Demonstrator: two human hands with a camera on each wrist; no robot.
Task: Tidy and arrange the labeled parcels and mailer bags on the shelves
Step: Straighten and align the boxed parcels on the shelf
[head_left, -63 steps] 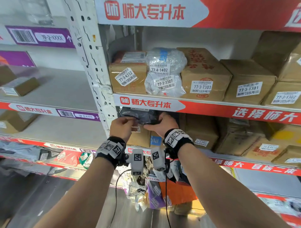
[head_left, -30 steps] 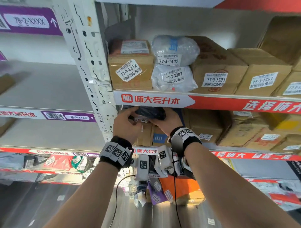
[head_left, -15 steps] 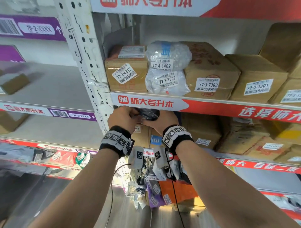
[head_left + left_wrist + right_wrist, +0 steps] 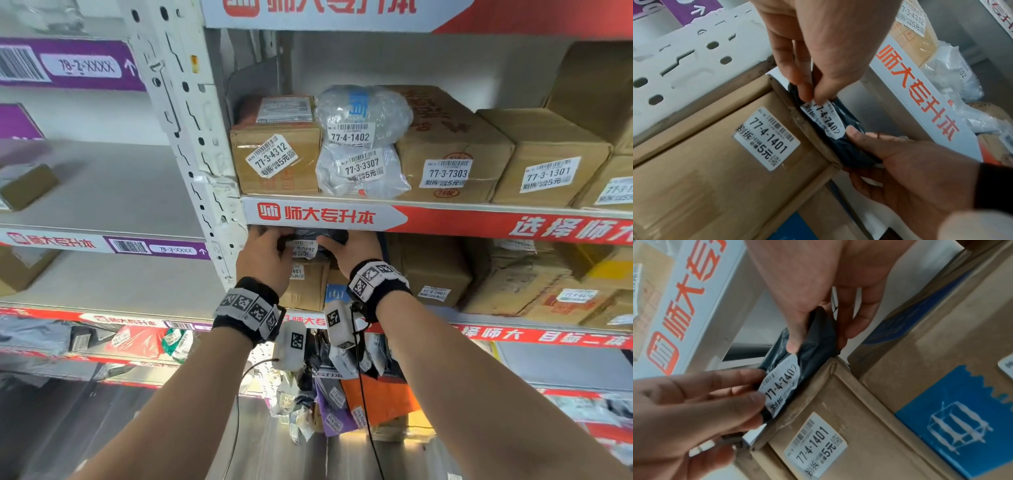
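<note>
A black mailer bag (image 4: 325, 236) with a white label 77-4-7402 (image 4: 303, 248) lies on top of the cardboard box 77-4-1401 (image 4: 306, 284), just under the red-and-white shelf edge (image 4: 325, 214). My left hand (image 4: 270, 246) pinches the bag's left end at the label (image 4: 822, 118). My right hand (image 4: 339, 245) grips the right end, with its thumb on the front and its fingers behind the bag (image 4: 818, 334). In the left wrist view my left hand (image 4: 813, 97) meets the bag (image 4: 849, 146) above the box (image 4: 725, 170). My right hand (image 4: 821, 340) shows in the right wrist view.
A box with a blue patch (image 4: 945, 426) stands right of box 77-4-1401 (image 4: 838, 443). The shelf above holds box 77-3-4312 (image 4: 274, 161), two clear bags (image 4: 359, 144) and more boxes (image 4: 448, 154). A white perforated upright (image 4: 191, 137) borders the bay on the left. Mailer bags (image 4: 335, 401) hang below.
Both hands have kept hold of the black bag and worked it up under the shelf edge, onto the box. Its white label now faces outward.
</note>
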